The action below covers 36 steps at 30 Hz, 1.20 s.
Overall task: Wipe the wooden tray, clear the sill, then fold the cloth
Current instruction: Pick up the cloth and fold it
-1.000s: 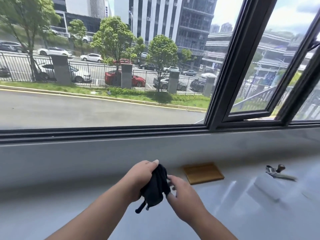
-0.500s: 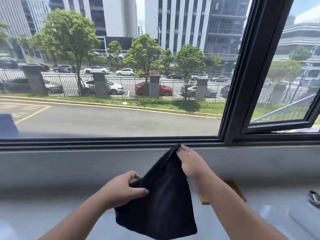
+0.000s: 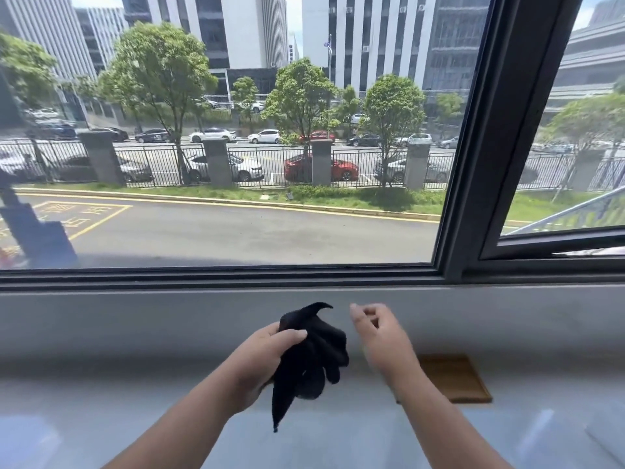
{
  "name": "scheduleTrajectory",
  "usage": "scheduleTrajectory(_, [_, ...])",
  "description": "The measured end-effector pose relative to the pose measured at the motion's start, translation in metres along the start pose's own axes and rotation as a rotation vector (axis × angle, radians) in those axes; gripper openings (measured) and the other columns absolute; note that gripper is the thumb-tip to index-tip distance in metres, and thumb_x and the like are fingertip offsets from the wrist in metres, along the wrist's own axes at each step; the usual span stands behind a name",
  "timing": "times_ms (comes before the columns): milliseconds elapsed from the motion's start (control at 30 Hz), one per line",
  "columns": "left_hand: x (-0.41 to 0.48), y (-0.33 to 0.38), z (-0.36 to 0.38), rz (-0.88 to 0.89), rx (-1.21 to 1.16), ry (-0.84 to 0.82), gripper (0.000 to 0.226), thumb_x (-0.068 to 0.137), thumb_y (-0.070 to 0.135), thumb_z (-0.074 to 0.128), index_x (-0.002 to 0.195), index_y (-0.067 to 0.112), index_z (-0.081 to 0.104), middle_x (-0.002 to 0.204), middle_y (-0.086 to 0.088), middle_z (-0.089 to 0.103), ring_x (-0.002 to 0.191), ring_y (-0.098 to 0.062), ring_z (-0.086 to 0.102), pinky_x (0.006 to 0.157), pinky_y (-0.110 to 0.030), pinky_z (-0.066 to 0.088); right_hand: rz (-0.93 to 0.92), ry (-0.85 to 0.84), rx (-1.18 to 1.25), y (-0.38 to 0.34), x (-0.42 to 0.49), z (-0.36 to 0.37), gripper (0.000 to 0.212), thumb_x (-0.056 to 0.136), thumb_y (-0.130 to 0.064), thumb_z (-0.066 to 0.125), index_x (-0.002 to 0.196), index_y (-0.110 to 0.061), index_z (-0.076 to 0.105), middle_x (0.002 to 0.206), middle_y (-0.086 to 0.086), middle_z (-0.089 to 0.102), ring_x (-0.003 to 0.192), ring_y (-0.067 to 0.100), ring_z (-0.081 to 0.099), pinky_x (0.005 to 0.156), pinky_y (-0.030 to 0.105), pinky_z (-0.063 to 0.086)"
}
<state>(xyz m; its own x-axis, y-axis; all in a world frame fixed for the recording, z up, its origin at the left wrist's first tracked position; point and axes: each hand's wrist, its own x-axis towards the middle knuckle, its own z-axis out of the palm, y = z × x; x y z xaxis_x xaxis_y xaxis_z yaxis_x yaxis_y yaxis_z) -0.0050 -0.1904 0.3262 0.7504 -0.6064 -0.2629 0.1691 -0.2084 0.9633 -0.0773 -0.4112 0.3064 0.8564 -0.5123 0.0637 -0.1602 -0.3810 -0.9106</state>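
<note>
Head view: the left hand [image 3: 262, 358] grips the black cloth [image 3: 311, 360], bunched and lifted above the pale sill [image 3: 118, 418], fingers curled tight over its upper folds while one corner hangs below. Just right of the cloth, the right hand [image 3: 380, 336] is apart from it, fingers loosely curled with thumb and forefinger near each other, holding nothing. Right of the cloth, beyond the right wrist, the wooden tray [image 3: 453, 377] lies flat on the sill.
</note>
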Motion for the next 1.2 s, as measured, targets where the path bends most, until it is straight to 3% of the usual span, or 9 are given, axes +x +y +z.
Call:
scheduleTrajectory(133, [0.007,-0.001,0.003,-0.153,-0.3,0.056,0.042,0.098,0.042,0.068,0.111,0.005,0.083,0.114,-0.023,0.08,0.099,-0.034,0.08,0.07,-0.037,0.064,0.348,-0.263,0.188,0.054,-0.037,0.021,0.094,0.078,-0.095,0.035,0.093,-0.014,0.08,0.097,0.006,0.083,0.092,0.023,0.074,0.089,0.042,0.057])
scheduleTrajectory(267, [0.01,-0.002,0.007,-0.149,-0.436,0.05,0.046,0.097,0.043,0.069,0.118,0.004,0.08,0.111,-0.021,0.079,0.097,-0.036,0.078,0.075,-0.041,0.064,0.43,-0.558,0.629,0.037,-0.053,0.036,0.097,0.084,-0.086,0.032,0.141,-0.016,0.068,0.122,0.014,0.077,0.107,0.028,0.073,0.089,0.037,0.057])
scheduleTrajectory(333, [0.012,-0.001,0.007,-0.141,-0.415,0.089,0.048,0.101,0.044,0.066,0.119,0.002,0.08,0.117,-0.024,0.079,0.104,-0.038,0.078,0.081,-0.044,0.064,0.38,-0.55,0.844,0.03,-0.05,0.038,0.116,0.071,-0.09,0.057,0.145,-0.002,0.06,0.121,0.023,0.075,0.105,0.031,0.074,0.092,0.037,0.054])
scheduleTrajectory(433, [0.012,0.001,0.002,-0.106,-0.303,0.104,0.046,0.105,0.043,0.062,0.122,0.003,0.076,0.117,-0.023,0.08,0.109,-0.038,0.078,0.089,-0.046,0.06,0.217,-0.61,0.918,0.018,-0.05,0.032,0.081,0.086,-0.058,0.073,0.144,-0.004,0.061,0.148,0.035,0.055,0.131,0.039,0.056,0.108,0.047,0.035])
scheduleTrajectory(533, [0.008,0.001,-0.012,-0.064,-0.177,0.124,0.032,0.105,0.036,0.063,0.119,0.011,0.077,0.113,-0.018,0.082,0.103,-0.037,0.08,0.082,-0.048,0.062,0.248,-0.517,0.819,0.021,-0.035,0.029,0.06,0.084,-0.019,0.078,0.134,0.01,0.061,0.128,0.042,0.064,0.106,0.041,0.063,0.09,0.045,0.05])
scheduleTrajectory(767, [-0.001,-0.021,-0.047,-0.099,-0.162,0.197,0.033,0.108,0.035,0.056,0.113,0.014,0.082,0.11,-0.017,0.083,0.09,-0.029,0.08,0.076,-0.039,0.06,0.287,-0.342,0.679,-0.002,-0.013,0.017,0.015,0.1,-0.01,0.065,0.112,-0.01,0.074,0.103,0.012,0.078,0.082,0.019,0.071,0.07,0.031,0.052])
scheduleTrajectory(867, [0.0,-0.03,-0.057,-0.126,-0.195,0.193,0.035,0.106,0.031,0.059,0.12,0.005,0.078,0.114,-0.022,0.081,0.105,-0.04,0.078,0.094,-0.051,0.06,0.373,-0.366,0.83,-0.003,-0.005,0.014,0.022,0.099,-0.017,0.067,0.119,-0.012,0.074,0.108,0.011,0.078,0.093,0.025,0.073,0.072,0.039,0.058])
scheduleTrajectory(1000, [-0.003,-0.036,-0.061,-0.174,-0.405,0.114,0.04,0.094,0.023,0.071,0.126,-0.001,0.071,0.123,-0.03,0.075,0.104,-0.044,0.076,0.084,-0.05,0.062,0.433,-0.451,1.103,0.007,-0.01,0.026,0.035,0.098,-0.021,0.067,0.13,-0.007,0.073,0.123,0.02,0.075,0.106,0.038,0.073,0.093,0.052,0.059])
scheduleTrajectory(1200, [0.0,-0.047,-0.08,-0.224,-0.33,0.24,0.025,0.095,0.023,0.069,0.101,0.001,0.08,0.099,-0.024,0.081,0.08,-0.036,0.078,0.067,-0.041,0.062,0.427,-0.274,0.729,0.022,-0.012,0.033,0.085,0.095,0.017,0.053,0.163,-0.028,0.029,0.131,0.027,0.068,0.087,0.03,0.073,0.062,0.034,0.058])
